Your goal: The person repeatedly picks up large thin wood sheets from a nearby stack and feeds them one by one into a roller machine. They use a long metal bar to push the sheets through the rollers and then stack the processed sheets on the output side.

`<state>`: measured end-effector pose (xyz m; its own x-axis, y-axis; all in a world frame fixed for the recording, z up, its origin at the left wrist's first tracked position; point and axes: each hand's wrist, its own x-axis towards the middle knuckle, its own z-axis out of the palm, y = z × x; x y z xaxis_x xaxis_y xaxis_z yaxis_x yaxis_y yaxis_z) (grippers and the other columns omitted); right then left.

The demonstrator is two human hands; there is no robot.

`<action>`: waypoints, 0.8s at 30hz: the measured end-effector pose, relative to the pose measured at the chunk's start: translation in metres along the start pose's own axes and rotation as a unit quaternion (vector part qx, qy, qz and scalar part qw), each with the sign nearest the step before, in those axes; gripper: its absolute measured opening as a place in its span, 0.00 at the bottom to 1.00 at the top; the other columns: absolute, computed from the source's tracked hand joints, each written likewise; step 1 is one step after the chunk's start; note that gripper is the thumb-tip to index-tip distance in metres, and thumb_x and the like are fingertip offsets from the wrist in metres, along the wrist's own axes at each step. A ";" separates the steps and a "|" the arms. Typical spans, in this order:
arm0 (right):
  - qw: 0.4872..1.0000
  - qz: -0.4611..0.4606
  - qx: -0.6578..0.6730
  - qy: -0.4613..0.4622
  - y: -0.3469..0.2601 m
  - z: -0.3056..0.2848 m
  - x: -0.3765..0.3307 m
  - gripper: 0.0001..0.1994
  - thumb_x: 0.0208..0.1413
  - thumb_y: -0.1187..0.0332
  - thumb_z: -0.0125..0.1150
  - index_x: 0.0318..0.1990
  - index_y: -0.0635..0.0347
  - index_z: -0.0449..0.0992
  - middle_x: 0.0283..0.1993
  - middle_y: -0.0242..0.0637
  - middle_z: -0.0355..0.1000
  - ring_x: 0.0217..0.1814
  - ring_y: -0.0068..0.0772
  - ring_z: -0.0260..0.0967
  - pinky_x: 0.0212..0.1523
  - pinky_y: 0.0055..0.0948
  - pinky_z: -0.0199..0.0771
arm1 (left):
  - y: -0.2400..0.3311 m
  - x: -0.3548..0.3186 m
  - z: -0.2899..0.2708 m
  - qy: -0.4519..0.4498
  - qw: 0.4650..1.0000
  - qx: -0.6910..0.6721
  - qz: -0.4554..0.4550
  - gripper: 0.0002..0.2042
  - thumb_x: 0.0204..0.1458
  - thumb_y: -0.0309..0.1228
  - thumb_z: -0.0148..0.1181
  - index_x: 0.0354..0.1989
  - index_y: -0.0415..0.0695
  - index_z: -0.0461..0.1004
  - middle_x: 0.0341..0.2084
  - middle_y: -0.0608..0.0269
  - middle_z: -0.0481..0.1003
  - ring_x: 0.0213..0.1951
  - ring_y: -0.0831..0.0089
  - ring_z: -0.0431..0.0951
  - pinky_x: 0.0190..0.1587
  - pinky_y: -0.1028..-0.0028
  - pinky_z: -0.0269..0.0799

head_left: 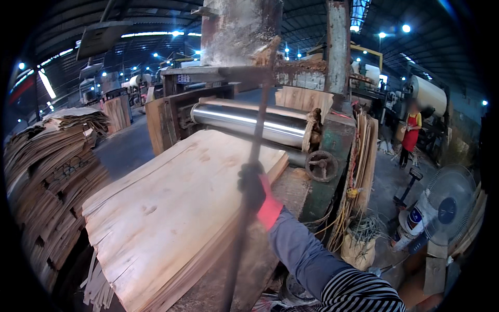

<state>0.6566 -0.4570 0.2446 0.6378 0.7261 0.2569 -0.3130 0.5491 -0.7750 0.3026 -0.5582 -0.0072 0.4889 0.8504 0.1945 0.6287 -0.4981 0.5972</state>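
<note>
My right hand [252, 188], in a dark glove with a red cuff, is wrapped round a long dark pole [239, 249]. The pole stands nearly upright, leaning slightly right at its blurred upper end; its lower part runs down to the bottom edge of the picture. Behind and to the left of the hand lies a thick stack of pale wood veneer sheets [171, 197]. Beyond the stack a shiny metal roller [249, 124] spans the machine, with a round handwheel [321, 166] at its right end. My left hand is not in view.
Tall uneven stacks of veneer [57, 182] stand at the left. To the right are the machine's green side frame [332, 145], a sack with straps [358, 249], a standing fan [448, 208] and white buckets [416, 218]. Farther back stands a person in a red apron [410, 136].
</note>
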 end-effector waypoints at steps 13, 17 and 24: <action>0.998 0.052 0.042 -0.024 0.023 0.024 0.075 0.06 0.53 0.70 0.47 0.39 0.54 0.61 0.26 0.31 0.61 0.20 0.22 0.60 0.18 0.19 0.63 | 0.060 0.088 0.002 0.008 0.980 -0.190 -0.062 0.20 0.48 0.51 0.52 0.42 0.50 0.66 0.11 0.66 0.64 0.12 0.71 0.64 0.16 0.72 0.59; 0.998 0.061 -0.011 -0.031 0.048 0.003 0.085 0.13 0.50 0.67 0.52 0.42 0.53 0.57 0.25 0.32 0.60 0.18 0.22 0.59 0.17 0.21 0.63 | 0.053 0.101 0.007 0.013 0.968 -0.232 -0.099 0.19 0.48 0.51 0.52 0.41 0.50 0.66 0.11 0.67 0.63 0.12 0.71 0.63 0.15 0.73 0.58; 0.995 0.095 -0.019 0.001 0.056 -0.008 0.088 0.17 0.49 0.72 0.51 0.46 0.52 0.56 0.24 0.29 0.59 0.15 0.19 0.57 0.12 0.18 0.59 | 0.047 0.119 0.015 0.021 0.946 -0.266 -0.185 0.19 0.48 0.50 0.52 0.40 0.50 0.66 0.10 0.67 0.62 0.12 0.72 0.62 0.15 0.73 0.58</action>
<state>0.7009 -0.3657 0.2191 0.5714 0.8143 0.1023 -0.4005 0.3855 -0.8312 0.3987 -0.4830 0.0325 0.2641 0.9612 -0.0795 0.3530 -0.0196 0.9354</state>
